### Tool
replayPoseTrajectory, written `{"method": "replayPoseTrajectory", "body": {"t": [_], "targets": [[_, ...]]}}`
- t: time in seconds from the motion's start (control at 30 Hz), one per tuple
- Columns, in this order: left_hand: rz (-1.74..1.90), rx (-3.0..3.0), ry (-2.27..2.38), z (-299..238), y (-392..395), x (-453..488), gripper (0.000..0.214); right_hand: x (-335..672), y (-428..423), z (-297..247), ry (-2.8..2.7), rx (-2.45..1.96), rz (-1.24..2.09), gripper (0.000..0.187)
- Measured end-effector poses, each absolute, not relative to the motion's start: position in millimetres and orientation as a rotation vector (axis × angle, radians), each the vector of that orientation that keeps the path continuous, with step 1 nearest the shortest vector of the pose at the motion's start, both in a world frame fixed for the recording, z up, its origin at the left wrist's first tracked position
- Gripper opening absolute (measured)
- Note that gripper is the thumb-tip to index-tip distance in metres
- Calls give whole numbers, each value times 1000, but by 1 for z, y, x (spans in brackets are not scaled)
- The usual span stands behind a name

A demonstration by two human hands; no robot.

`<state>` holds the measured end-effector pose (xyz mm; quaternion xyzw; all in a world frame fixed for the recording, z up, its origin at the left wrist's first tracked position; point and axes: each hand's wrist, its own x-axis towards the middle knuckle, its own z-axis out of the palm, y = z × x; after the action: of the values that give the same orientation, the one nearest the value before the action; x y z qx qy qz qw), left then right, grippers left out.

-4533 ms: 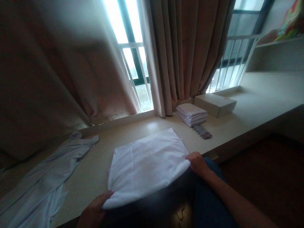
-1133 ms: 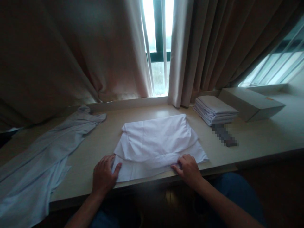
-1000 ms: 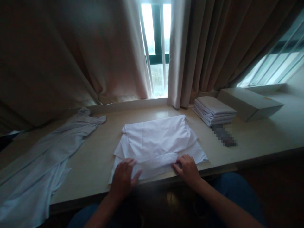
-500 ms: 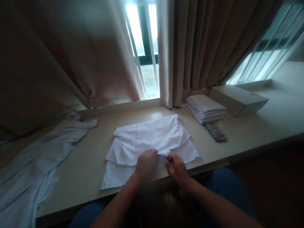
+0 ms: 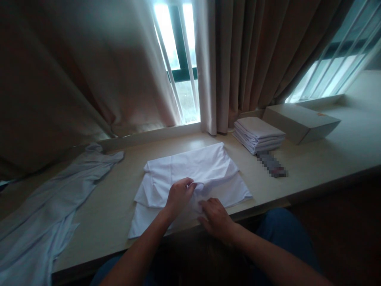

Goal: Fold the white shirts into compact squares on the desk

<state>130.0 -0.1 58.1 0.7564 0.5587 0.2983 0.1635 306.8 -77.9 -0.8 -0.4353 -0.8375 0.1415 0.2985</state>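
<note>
Moved: left hand (image 5: 178, 194), from cloth's left corner to middle, now pinching raised fold of white cloth (image 5: 190, 169). Right hand (image 5: 216, 217) flat, unclenched, likely pinning lower layer. Cloth lies mid-desk (image 5: 113, 198), at front edge. Folded stack (image 5: 258, 134) right, well apart.

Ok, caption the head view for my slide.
Left hand pinches a fold of the white cloth on the table, right hand flat beside it, folded stack and box near the curtains.
</note>
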Motion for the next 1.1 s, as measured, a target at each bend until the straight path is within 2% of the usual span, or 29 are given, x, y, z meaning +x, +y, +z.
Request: {"method": "replayPoseTrajectory", "body": {"t": [0.07, 0.13, 0.2, 0.3, 0.37, 0.5, 0.6, 0.87, 1.0, 1.1], "targets": [[839, 2175, 1585, 61, -1, 130, 24, 304, -76, 0, -2204, -1215, 325, 57], [828, 2204, 1574, 65, -1, 131, 22, 299, -74, -1, -2184, -1289, 264, 65], [818, 2236, 1571, 70, 0, 132, 20, 294, -70, -2, -2173, -1354, 220, 60], [766, 2271, 1552, 75, -1, 131, 19, 288, -63, -5, -2214, -1359, 186, 34], [709, 2316, 1486, 74, -5, 126, 26, 287, -60, -6, -2232, -1330, 185, 25], [565, 2489, 1361, 58, -29, 101, 60, 287, -59, -8, -2210, -1285, 210, 24], [472, 2596, 1427, 40, -49, 80, 68, 286, -61, -5, -2217, -1280, 226, 26], [237, 2926, 1376, 20, -57, 59, 52, 289, -63, 2, -2280, -1244, 228, 28], [495, 2774, 1603, 33, -38, 58, 44, 290, -64, 1, -2325, -1198, 216, 40], [675, 2608, 1695, 55, -19, 61, 43, 291, -65, -2, -2356, -1155, 179, 40]]}}
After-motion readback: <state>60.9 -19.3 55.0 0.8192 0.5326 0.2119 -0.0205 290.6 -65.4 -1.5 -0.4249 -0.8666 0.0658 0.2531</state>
